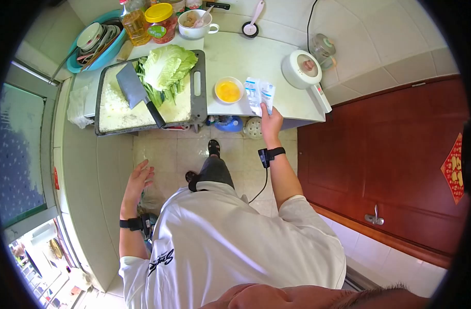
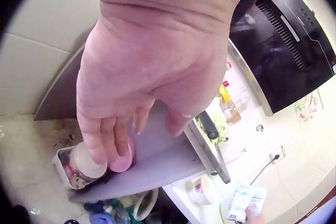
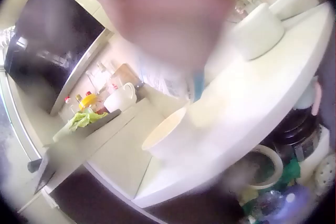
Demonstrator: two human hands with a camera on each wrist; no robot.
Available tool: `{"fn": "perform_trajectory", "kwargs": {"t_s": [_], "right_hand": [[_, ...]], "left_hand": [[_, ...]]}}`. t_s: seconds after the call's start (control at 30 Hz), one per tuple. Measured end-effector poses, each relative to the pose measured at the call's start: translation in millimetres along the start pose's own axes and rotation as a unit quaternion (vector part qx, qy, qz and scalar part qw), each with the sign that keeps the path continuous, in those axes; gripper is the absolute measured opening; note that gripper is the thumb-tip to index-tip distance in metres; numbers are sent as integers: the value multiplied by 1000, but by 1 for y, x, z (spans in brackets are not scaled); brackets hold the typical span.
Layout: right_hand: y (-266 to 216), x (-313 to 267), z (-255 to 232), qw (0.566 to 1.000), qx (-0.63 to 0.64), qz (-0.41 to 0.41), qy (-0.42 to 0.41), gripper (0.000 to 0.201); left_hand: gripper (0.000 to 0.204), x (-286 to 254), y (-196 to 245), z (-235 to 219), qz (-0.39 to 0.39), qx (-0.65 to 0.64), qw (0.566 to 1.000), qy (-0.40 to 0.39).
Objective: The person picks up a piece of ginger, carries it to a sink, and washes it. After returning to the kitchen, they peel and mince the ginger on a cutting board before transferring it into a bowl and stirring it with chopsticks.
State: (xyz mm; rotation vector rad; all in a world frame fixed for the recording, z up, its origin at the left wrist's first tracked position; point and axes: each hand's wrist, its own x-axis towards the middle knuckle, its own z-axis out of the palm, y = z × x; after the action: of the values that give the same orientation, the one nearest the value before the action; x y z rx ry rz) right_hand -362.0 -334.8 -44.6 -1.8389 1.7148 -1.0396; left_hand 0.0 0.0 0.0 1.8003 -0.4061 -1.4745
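I see the right hand [image 1: 272, 123] pinching a white packet [image 1: 260, 95] over the surface [image 1: 269, 56]'s near edge. Just left of that hand, a bowl [image 1: 228, 102] holds yellow liquid [image 1: 228, 91]. My left hand [image 1: 138, 177] hangs with fingers loosely spread; well ahead of it, a blue tub [image 1: 99, 63] contains dishes [image 1: 90, 36], and a yellow-lidded jar [image 1: 163, 34] holds something red.

Gap between packet [image 1: 260, 93] and white cooker [image 1: 300, 72], bowl [image 1: 241, 90] blocking packet's left side
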Motion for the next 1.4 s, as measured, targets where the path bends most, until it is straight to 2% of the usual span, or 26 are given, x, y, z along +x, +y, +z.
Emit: {"fn": "perform_trajectory", "kwargs": {"t_s": [0.07, 0.1, 0.2, 0.27, 0.37, 0.57, 0.67, 0.87, 0.97, 1.1, 1.2, 1.27, 1.3, 1.37, 1.4], "right_hand": [[-2, 5, 0, 997, 65, -26, 34, 32], [-17, -1, 20, 995, 91, -19, 40, 32], [-25, 8, 13, 985, 142, -63, 74, 32], [-12, 10, 20, 995, 61, -64, 35, 31], [-6, 13, 20, 998, 12, -58, -1, 33], [-11, 22, 19, 996, 3, -85, 14, 37], [-11, 28, 18, 997, -47, -61, -1, 37], [-3, 23, 20, 998, 19, -56, 31, 38], [6, 16, 15, 999, -21, -33, 3, 38], [6, 10, 10, 999, -11, -30, 9, 36], [1, 6, 4, 997, 64, -26, 21, 33], [-5, 7, 0, 980, 194, -26, 36, 29], [-6, 8, -4, 980, 195, -29, 36, 29], [-5, 18, -14, 937, 338, 81, -25, 24], [-4, 24, -14, 887, 444, 110, -58, 28]], "left_hand": [[56, 3, -1, 0, 4, -8, 1000, 9], [56, -1, 8, -22, 13, 11, 1000, 26], [55, 0, 5, -15, 18, -1, 999, 27], [55, -6, 6, -13, 19, -5, 999, 33], [56, -5, 2, -10, 14, -11, 999, 34], [56, -10, -6, -2, 2, -21, 999, 32], [62, -14, 1, 10, -6, -1, 1000, 17], [60, -15, 1, 9, -3, -7, 1000, 20], [59, -15, 1, 7, -4, -10, 1000, 23], [59, -16, 2, 6, -2, -14, 1000, 24], [59, -15, 1, 5, -1, -23, 999, 25], [58, -16, 5, 7, 6, -25, 999, 32], [58, -16, 6, 7, 9, -26, 999, 33], [57, -16, 11, 8, 11, -31, 999, 32], [57, -16, 12, 9, 15, -35, 999, 34]]}}
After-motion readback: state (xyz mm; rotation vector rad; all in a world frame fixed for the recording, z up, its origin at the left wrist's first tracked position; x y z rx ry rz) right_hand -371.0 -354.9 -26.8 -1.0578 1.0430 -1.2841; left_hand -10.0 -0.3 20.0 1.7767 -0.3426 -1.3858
